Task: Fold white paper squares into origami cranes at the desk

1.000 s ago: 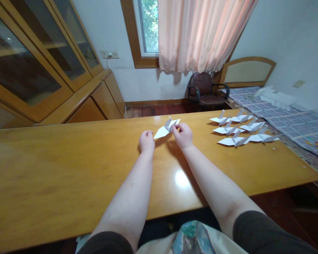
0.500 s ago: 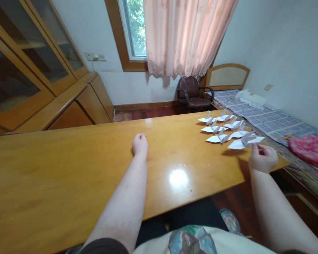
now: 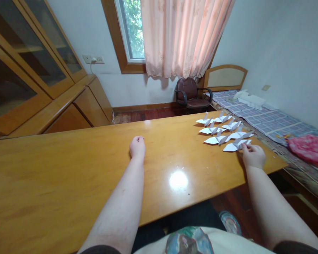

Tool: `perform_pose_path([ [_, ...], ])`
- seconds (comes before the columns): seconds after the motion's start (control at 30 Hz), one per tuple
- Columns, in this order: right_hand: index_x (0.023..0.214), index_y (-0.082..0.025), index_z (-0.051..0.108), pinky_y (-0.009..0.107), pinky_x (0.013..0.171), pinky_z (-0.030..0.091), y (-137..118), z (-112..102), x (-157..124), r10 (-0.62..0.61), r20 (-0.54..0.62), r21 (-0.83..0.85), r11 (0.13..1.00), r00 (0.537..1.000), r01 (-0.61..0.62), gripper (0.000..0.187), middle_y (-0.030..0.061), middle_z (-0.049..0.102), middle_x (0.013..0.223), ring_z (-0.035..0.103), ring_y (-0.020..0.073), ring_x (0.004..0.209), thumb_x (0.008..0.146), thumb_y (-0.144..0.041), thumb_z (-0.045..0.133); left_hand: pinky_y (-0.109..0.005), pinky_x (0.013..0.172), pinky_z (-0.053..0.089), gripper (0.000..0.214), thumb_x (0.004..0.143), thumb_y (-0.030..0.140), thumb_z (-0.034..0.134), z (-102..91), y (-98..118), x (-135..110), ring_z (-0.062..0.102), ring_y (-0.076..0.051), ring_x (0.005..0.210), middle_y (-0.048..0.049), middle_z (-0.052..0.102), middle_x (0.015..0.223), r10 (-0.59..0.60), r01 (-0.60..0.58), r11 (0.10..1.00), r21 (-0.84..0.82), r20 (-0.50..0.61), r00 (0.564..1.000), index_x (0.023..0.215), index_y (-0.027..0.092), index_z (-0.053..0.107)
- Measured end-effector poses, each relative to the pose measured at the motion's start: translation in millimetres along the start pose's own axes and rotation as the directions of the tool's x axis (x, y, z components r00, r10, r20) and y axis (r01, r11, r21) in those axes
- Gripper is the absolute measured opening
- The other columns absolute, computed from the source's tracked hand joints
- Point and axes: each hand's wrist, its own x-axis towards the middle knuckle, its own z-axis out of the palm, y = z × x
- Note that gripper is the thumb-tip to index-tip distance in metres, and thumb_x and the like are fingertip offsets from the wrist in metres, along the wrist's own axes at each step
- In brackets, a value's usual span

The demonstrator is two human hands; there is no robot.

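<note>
White folded paper cranes stand in two rows on the right end of the wooden table (image 3: pixel 95 165). My right hand (image 3: pixel 254 156) pinches the tail end of the nearest paper crane (image 3: pixel 234 145), which sits at or just above the tabletop; contact is hard to make out. Close ahead of it are another paper crane (image 3: pixel 214 140) on the left and one more paper crane (image 3: pixel 238 135) behind. My left hand (image 3: pixel 137 146) rests as a fist on the middle of the table, apart from the cranes, with nothing visible in it.
A bed (image 3: pixel 270 114) with a checked sheet runs along the table's right side, bearing pink cloth (image 3: pixel 308 150). Beyond the table stand a brown armchair (image 3: pixel 189 93) and a glass-doored cabinet (image 3: pixel 66 93). A small dark speck (image 3: pixel 188 194) lies near the front edge.
My right hand has moved left and lower with the paper crane, bringing it into line with the others. The left fist stays in place while the view shifts slightly.
</note>
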Motion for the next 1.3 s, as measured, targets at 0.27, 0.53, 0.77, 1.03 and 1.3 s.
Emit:
perform_pose_path([
  [0.27, 0.068, -0.021, 0.059, 0.039, 0.069, 0.042, -2, 3, -1, -0.03, 0.055, -0.038, 0.999, 0.998, 0.032, 0.031, 0.0085, 0.06, 0.071, 0.056, 0.0269, 0.075, 0.075, -0.051, 0.052, -0.026, 0.062, 0.038, 0.03, 0.086, 0.04, 0.039, 0.6, -2, 1, 0.058, -0.018, 0.071, -0.0021, 0.065, 0.074, 0.018, -0.018, 1.0, 0.019, 0.01, 1.0, 0.081, 0.024, 0.064],
  [0.53, 0.087, -0.021, 0.062, 0.045, 0.078, 0.043, -30, -12, -12, 0.009, -0.199, 0.008, 1.0, 0.98, -0.008, 0.034, 0.0129, 0.055, 0.071, 0.057, 0.0319, 0.084, 0.082, -0.05, 0.046, -0.024, 0.071, 0.044, 0.03, 0.09, 0.036, 0.035, -15.4, 12, -16, 0.061, -0.016, 0.081, -0.0037, 0.067, 0.085, 0.037, -0.058, 0.993, -0.102, -0.203, 0.979, 0.083, 0.021, 0.06],
  [0.77, 0.105, -0.016, 0.06, 0.041, 0.079, 0.049, -191, 8, -42, -0.231, 0.133, 0.537, 0.834, 0.964, 0.126, 0.038, 0.0121, 0.063, 0.098, 0.06, 0.0231, 0.083, 0.087, -0.046, 0.044, -0.029, 0.081, 0.048, 0.026, 0.085, 0.036, 0.047, -42.8, 49, -13, 0.064, -0.019, 0.088, -0.0067, 0.069, 0.093, 0.219, -0.217, 0.975, -0.051, 0.041, 0.975, 0.095, 0.019, 0.064],
  [1.03, 0.143, -0.011, 0.035, 0.044, 0.114, 0.019, -308, 71, -133, -0.439, 0.663, 0.392, 0.894, 0.606, 0.219, 0.071, 0.016, 0.03, 0.153, 0.025, 0.0274, 0.141, 0.085, -0.048, 0.051, -0.049, 0.112, 0.024, 0.072, 0.083, 0.05, 0.049, -21.4, 7, -60, 0.028, -0.035, 0.14, -0.0194, 0.024, 0.154, 0.175, -0.255, 0.817, 0.517, 0.199, 0.964, 0.144, 0.015, 0.036],
  [1.3, 0.15, -0.007, 0.017, 0.048, 0.115, 0.003, -307, 82, -139, -0.414, 0.713, 0.243, 0.903, 0.566, 0.355, 0.099, 0.0187, 0.009, 0.157, 0.008, 0.0315, 0.145, 0.077, -0.067, 0.049, -0.057, 0.115, 0.004, 0.08, 0.086, 0.061, 0.032, -4.8, -6, -56, 0.007, -0.033, 0.146, -0.0159, 0.008, 0.158, 0.14, -0.223, 0.729, 0.647, 0.178, 0.974, 0.151, 0.017, 0.018],
])
